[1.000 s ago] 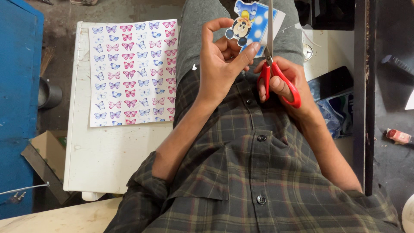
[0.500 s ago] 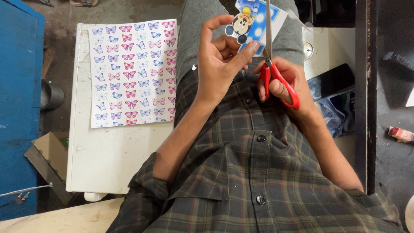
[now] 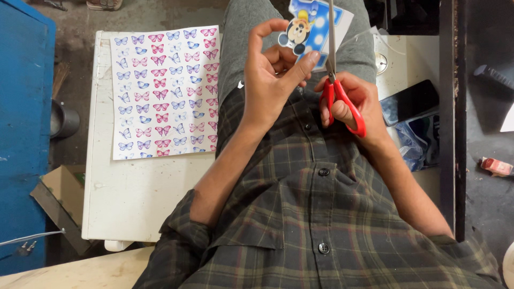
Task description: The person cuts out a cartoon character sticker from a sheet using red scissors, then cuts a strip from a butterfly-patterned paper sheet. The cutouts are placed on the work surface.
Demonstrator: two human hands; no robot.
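white table [image 3: 134, 198], left hand [image 3: 267, 80] pinching cartoon sticker [image 3: 313, 27], scissors [image 3: 337, 91] beside

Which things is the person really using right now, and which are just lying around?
In use:
- left hand holding the blue cartoon-mouse paper cutout
- right hand working the red-handled metal scissors, blade against the cutout

Lying about:
- white sheet of pink and blue butterfly stickers on the white table
- black phone
- crumpled blue plastic bag
- small grey metal pot on the floor
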